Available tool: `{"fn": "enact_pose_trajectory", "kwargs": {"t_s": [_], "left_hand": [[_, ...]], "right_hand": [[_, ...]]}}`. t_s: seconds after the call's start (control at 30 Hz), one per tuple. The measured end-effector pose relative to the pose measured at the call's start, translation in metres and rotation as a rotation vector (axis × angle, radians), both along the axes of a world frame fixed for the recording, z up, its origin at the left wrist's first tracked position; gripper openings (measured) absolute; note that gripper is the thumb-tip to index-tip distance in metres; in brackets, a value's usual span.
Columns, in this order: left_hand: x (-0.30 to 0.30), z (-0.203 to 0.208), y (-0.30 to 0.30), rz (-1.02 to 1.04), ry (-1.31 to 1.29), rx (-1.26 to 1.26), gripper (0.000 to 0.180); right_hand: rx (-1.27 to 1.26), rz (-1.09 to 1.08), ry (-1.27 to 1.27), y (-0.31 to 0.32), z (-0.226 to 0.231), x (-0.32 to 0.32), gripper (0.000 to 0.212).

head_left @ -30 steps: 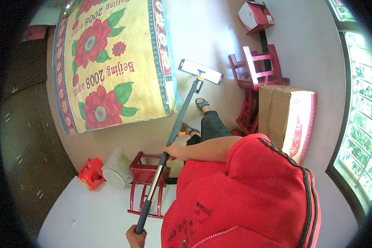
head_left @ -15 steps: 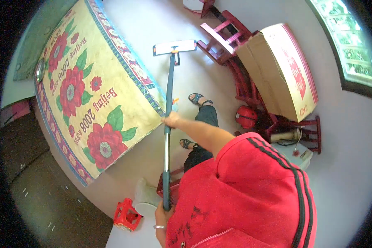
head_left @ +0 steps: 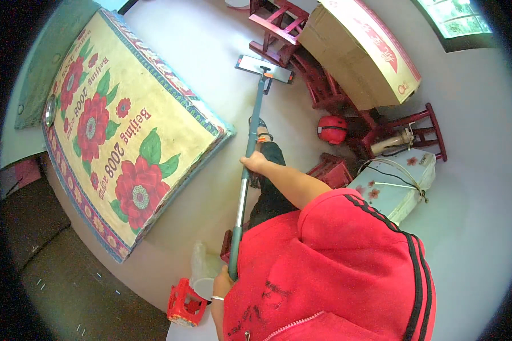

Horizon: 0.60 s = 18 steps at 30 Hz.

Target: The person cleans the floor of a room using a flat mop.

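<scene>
A long-handled flat mop (head_left: 242, 199) slants across the middle of the view, from near my body to the floor ahead. My right hand (head_left: 254, 162) is closed around the middle of its grey pole. Lower down, my left hand (head_left: 222, 282), with a silver bracelet at the wrist, is wrapped round the pole's dark end grip, close to my red top. The wide rectangular mop head (head_left: 264, 69), pale with orange corners, lies on the floor near dark red stools. My sandalled foot (head_left: 261, 135) shows beside the pole, partly hidden.
A table with a yellow floral cover (head_left: 170, 111) stands left. On the right are red wooden stools (head_left: 276, 28), a large cardboard box (head_left: 352, 57), a red round object (head_left: 332, 129) and a flowered white box (head_left: 401, 179). A red plastic frame (head_left: 186, 304) lies low left.
The mop head has moved right and turned, now tilting down to the right beside the stools. Both hands keep their hold on the pole. The view has shifted, and my feet have moved.
</scene>
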<state>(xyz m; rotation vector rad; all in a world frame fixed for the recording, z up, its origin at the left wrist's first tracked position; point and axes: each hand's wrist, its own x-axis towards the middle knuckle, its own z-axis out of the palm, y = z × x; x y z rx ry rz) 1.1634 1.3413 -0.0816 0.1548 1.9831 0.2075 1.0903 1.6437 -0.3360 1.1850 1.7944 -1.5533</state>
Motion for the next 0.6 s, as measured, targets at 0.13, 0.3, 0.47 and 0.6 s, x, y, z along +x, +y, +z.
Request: {"fn": "enact_pose_trajectory", "kwargs": {"t_s": [0.13,0.3,0.47,0.6], "left_hand": [[-0.029,0.059,0.024,-0.066,-0.026,-0.125,0.041],[-0.066,0.129,-0.005,-0.127,0.014,-0.257,0.044],[-0.104,0.159,-0.009,-0.219,0.251,-0.254,0.022],[-0.082,0.177,-0.031,-0.270,0.517,-0.277,0.018]], "right_hand": [[-0.115,-0.056,-0.059,-0.015,0.009,0.004,0.044],[-0.407,-0.303,-0.086,-0.071,0.049,0.028,0.037],[-0.547,-0.407,-0.124,-0.095,0.062,0.025,0.033],[-0.542,-0.328,-0.122,-0.127,0.080,0.018,0.036]]}}
